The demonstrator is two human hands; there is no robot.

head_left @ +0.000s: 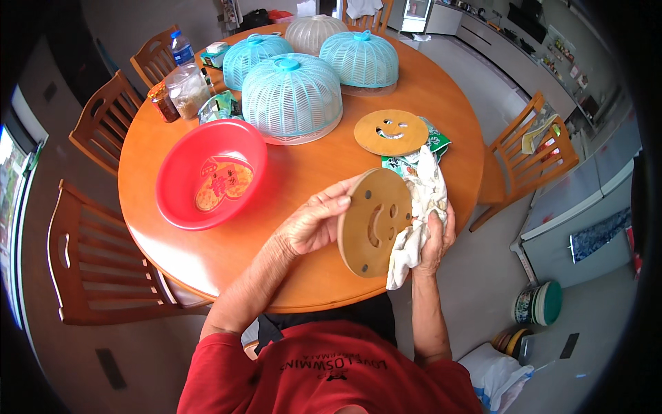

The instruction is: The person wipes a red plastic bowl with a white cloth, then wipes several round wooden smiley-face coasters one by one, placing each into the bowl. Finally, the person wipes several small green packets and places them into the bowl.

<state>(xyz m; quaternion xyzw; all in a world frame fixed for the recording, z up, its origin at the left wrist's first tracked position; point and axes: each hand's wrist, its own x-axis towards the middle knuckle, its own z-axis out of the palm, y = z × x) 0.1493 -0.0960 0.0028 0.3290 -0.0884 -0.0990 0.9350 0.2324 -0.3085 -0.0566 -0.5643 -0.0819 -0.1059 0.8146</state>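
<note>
Head view: the left hand grips the near-left edge of a round wooden disc, thumb on the rim and the remaining fingers mostly hidden behind it. The disc, cut through with a smiling face, lies directly to the right of that hand and just left of the right hand, raised over the table and tilted on edge; foreshortened, it looks longest from the body outward, across the line between the two hands. The left hand is the nearer one, touching the wood itself, while the right hand is closed around a bunched white cloth that overlaps the disc's right edge (whether its fingertips also reach the wood, I cannot tell). Beyond the right hand, a second smiling disc lies partly over a green packet. A red basin sits left of and farther out than the left hand.
</note>
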